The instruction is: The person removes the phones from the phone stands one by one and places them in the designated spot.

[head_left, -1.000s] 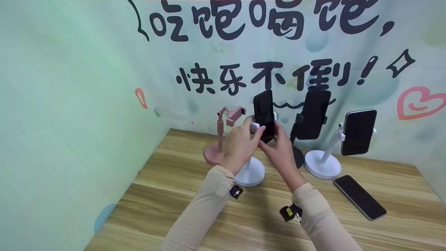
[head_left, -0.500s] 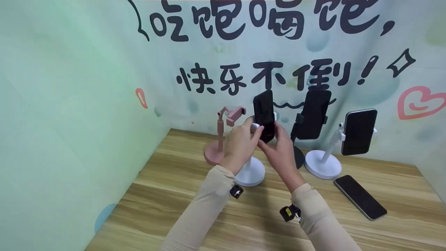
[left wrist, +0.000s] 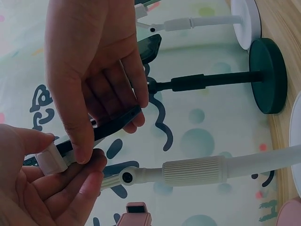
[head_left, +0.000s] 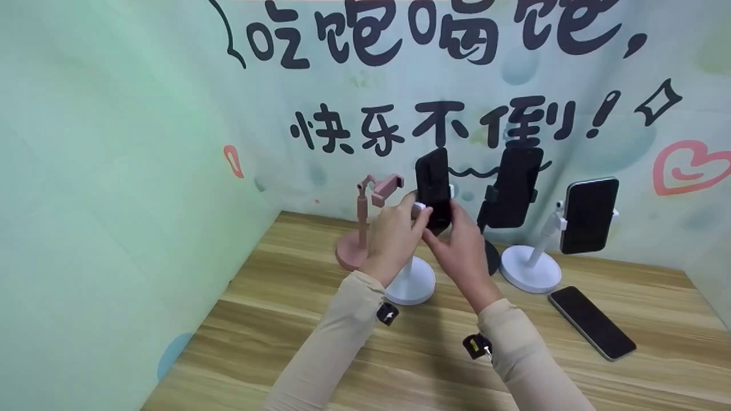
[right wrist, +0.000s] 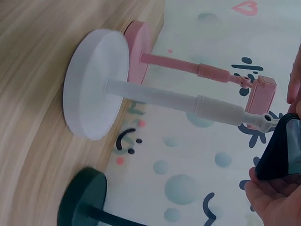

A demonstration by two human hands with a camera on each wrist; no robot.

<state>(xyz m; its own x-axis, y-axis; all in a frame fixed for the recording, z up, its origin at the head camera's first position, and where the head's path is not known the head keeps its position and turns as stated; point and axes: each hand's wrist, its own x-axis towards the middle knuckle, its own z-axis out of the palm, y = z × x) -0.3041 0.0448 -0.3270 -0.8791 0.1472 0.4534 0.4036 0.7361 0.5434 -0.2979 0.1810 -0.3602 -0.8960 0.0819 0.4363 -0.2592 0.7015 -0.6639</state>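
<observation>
A black phone (head_left: 433, 185) stands upright, slightly turned, in the clamp of a white phone stand (head_left: 412, 283). My left hand (head_left: 394, 234) pinches the white clamp end (left wrist: 51, 159) at the phone's left edge, its thumb toward the screen. On the other side, my right hand (head_left: 461, 245) grips the lower part of the phone between thumb and fingers. In the left wrist view the stand's ribbed white post (left wrist: 194, 170) runs sideways to the base. The right wrist view shows the phone's bottom end (right wrist: 277, 153) close to the stand's pivot joint (right wrist: 267, 123); most of the clamp is hidden there.
A pink phone stand (head_left: 351, 251) with a bare clamp stands to the left. To the right are a black stand holding a phone (head_left: 515, 188) and a white stand (head_left: 530, 269) holding another phone (head_left: 589, 216). One more phone (head_left: 592, 323) lies on the wooden table (head_left: 274, 319).
</observation>
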